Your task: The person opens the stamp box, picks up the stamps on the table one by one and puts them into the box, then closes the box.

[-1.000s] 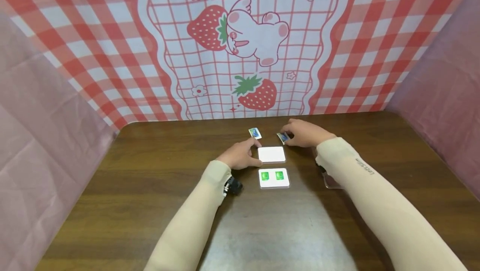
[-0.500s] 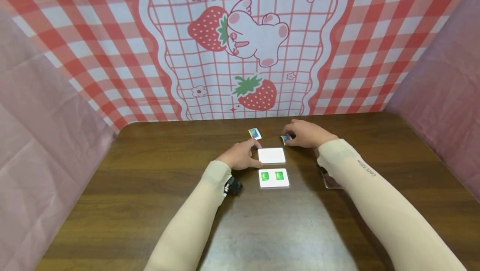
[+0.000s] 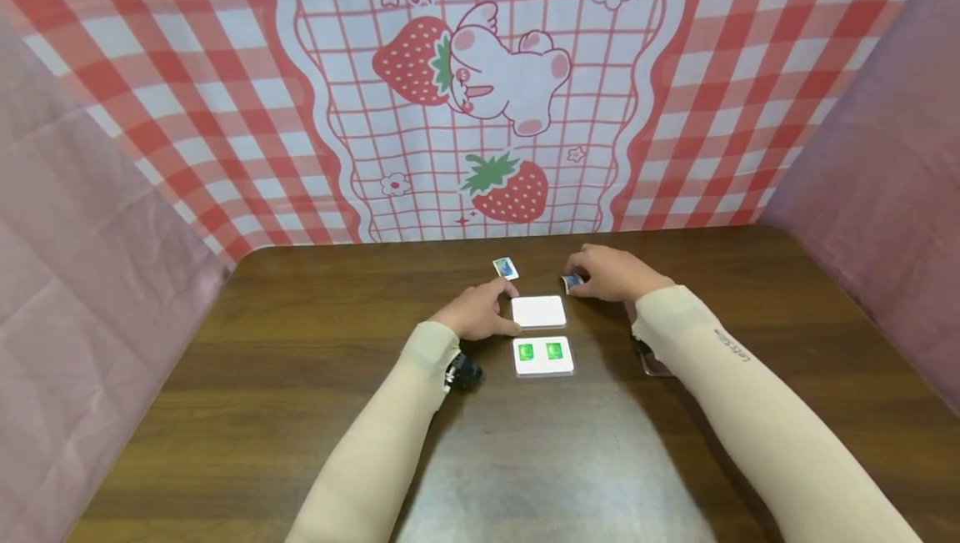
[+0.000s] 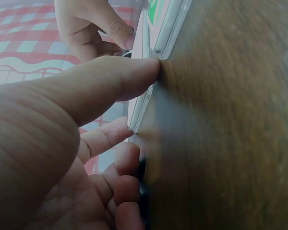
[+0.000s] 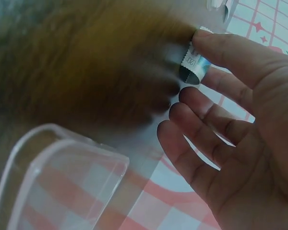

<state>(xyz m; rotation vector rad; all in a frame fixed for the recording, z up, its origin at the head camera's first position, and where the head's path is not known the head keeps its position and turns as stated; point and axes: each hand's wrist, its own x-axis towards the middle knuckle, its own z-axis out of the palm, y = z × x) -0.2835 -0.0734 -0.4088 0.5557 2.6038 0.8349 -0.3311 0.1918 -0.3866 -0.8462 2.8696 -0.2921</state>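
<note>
Okay: small, blue-printed paper stamp with a perforated edge (image 5: 190, 60) pinched in the right hand (image 3: 611, 272)

Right thumb and forefinger clamped on it; the stamp is bent into a curve below the thumb tip. Other right fingers loosely bent, tips apart from it. Left hand (image 3: 474, 312): thumb and forefinger apart, spanning the left edge of a blank white rectangular card in a clear case (image 3: 538, 311), thumb at its near corner, forefinger at its far one. Its remaining fingers loosely curled. Just beyond the left forefinger tip: a second white-bordered, blue-green stamp (image 3: 506, 268), flat on the brown wood-grain table (image 3: 525, 460). On the near side of the left thumb: a white rectangular card in a clear case with two green stamps (image 3: 542, 367). Clear plastic box (image 5: 77, 179) sits nearer the person than the right fingers, partly hidden by the sleeve (image 3: 750, 393) in the head view.
</note>
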